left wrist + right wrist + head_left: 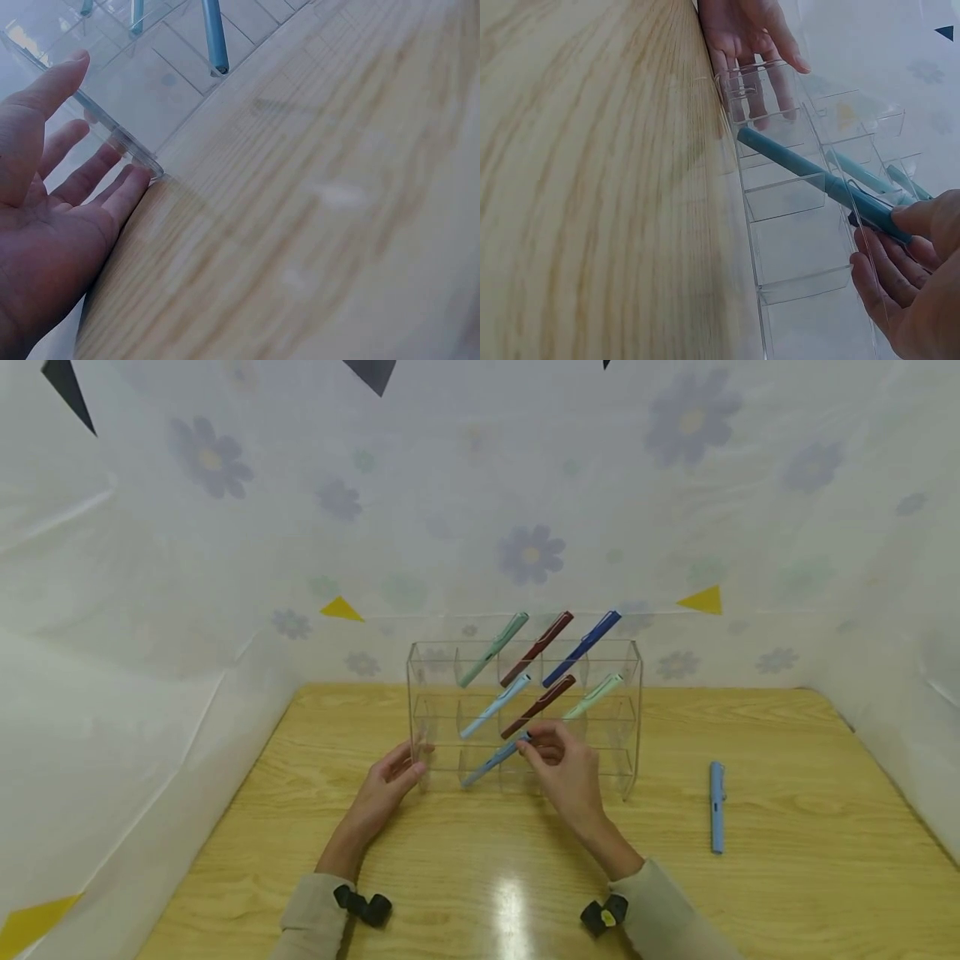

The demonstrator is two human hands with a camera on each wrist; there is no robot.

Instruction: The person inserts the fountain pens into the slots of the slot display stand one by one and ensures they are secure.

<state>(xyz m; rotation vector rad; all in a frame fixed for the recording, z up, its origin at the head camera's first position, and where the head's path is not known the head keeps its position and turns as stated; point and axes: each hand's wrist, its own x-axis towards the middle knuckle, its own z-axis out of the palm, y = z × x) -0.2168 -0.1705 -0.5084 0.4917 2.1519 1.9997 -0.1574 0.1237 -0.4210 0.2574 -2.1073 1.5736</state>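
A clear acrylic pen rack (636,727) stands on the table with pens leaning in its three tiers. My right hand (567,772) pinches the upper end of a blue pen (787,160) between thumb and fingers. That pen lies slanted in the bottom tier, its lower end in a left-hand compartment. At the rack's left side is my left hand (64,187), with fingers extended against the clear side panel and thumb raised. Above the held pen, the middle tier carries a light blue pen (495,706), a dark red pen (537,707) and a light green pen (595,696).
In the top tier lean a green pen (495,649), another dark red pen (537,648) and a dark blue pen (582,648). A second blue pen (717,807) lies on the wooden table (810,860), right of the rack. Behind hangs a flower-patterned sheet (450,485).
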